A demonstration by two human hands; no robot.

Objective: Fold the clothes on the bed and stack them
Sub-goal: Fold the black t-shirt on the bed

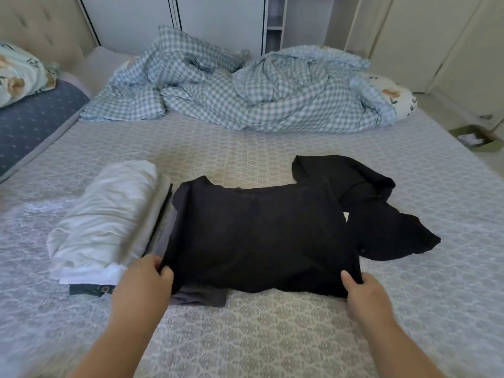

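On the patterned grey bed cover, a black fabric garment lies spread flat beside a stack of folded white and grey clothes. Left hand pinches its near-left corner; right hand pinches its near-right edge.

The bed has a gray patterned cover. On it lie a black shirt, a white folded pile just beside it, and a crumpled checked blanket at the far end.
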